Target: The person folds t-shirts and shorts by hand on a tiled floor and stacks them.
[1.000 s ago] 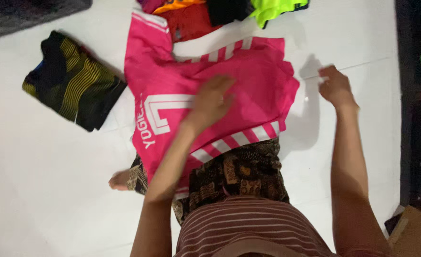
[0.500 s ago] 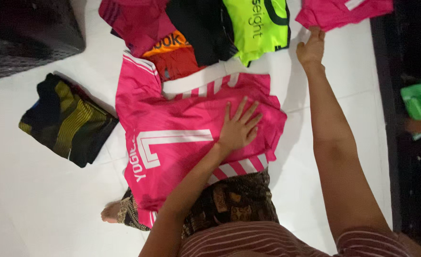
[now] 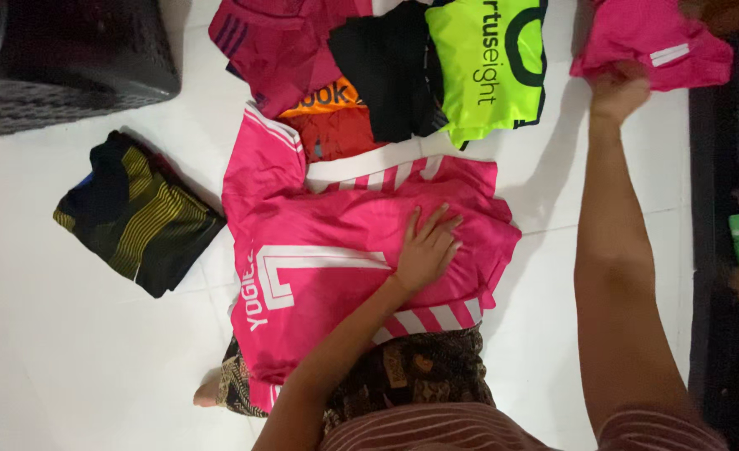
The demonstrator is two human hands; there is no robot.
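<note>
Two hands busy: left hand [image 3: 426, 250] flat, open on pink jersey [image 3: 336, 242], middle; right hand [image 3: 618, 93] gripping pink shorts [image 3: 649, 42], upper right.

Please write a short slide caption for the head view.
Left hand flat on a pink jersey; right hand grips a pink garment beyond.
</note>
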